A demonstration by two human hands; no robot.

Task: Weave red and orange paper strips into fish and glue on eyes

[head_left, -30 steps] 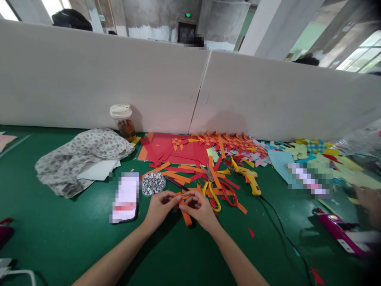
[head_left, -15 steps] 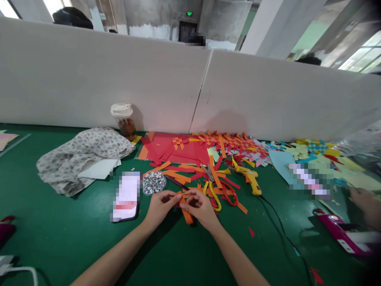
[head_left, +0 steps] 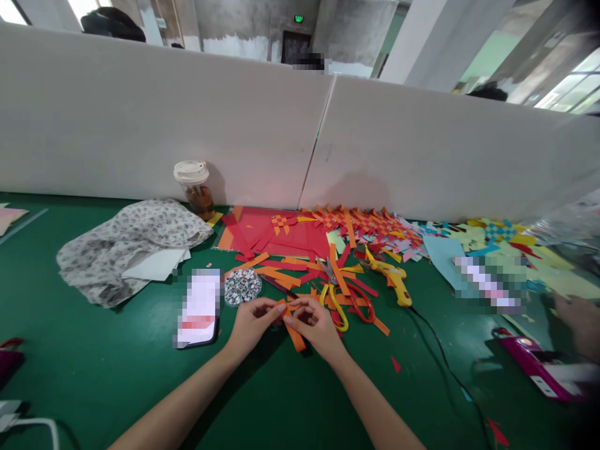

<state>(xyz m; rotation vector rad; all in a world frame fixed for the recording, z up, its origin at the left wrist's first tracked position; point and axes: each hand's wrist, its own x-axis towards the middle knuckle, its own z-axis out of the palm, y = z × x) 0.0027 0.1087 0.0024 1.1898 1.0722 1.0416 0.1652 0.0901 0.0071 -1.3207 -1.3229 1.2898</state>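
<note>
Both my hands meet over the green table (head_left: 117, 356), low in the middle of the view. My left hand (head_left: 251, 324) and my right hand (head_left: 315, 326) each pinch an orange paper strip (head_left: 294, 335) that hangs down between them. Just behind them lie loose orange and red strips (head_left: 281, 275) and yellow-handled scissors (head_left: 334, 303). A round dish of googly eyes (head_left: 242, 287) sits just above my left hand, with a phone (head_left: 199, 307) to its left.
A yellow glue gun (head_left: 392, 280) with a black cord lies right of the scissors. Woven paper pieces (head_left: 370, 226) line the white partition. A patterned cloth (head_left: 126, 247) and a lidded cup (head_left: 195, 187) sit at the left. Another person's hand (head_left: 579, 322) is at the right edge.
My hands stay in place, working the orange strip with small finger movements. The other person's hand at the right edge has shifted slightly.
</note>
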